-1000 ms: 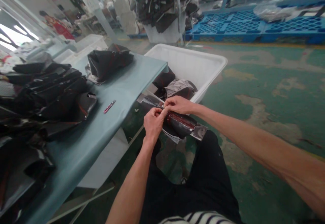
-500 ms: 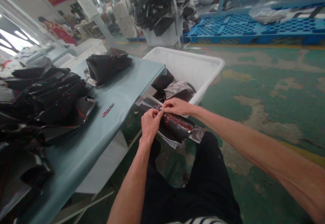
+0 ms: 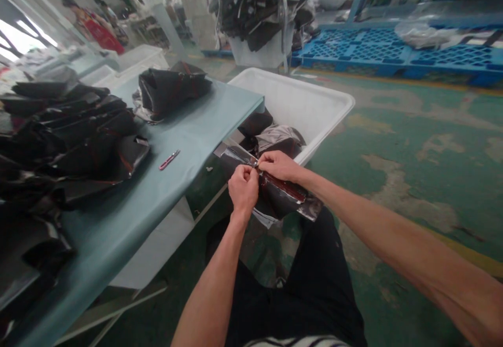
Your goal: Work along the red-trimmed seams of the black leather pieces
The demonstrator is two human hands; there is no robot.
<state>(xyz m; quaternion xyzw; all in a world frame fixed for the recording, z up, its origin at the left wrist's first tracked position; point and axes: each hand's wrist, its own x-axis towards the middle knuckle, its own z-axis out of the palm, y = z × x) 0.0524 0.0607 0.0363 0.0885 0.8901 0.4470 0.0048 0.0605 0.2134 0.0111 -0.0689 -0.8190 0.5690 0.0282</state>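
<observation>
Versus 1 s ago: hardly any shift. Left hand and right hand still meet at one end of the pouch, fingers pinched on its red strip, perhaps on a slider (blurred). Pouch stays above the lap, just beside the bin, off the desk; same step continuing

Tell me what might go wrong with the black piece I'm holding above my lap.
1. The left hand and right hand both pinch one small spot at the end of the black piece. The rest hangs free beside the white bin, so it may slip to the floor.
2. The small red tool lies loose on the table beside the heap of black pieces; a sliding piece might knock it off.
</observation>
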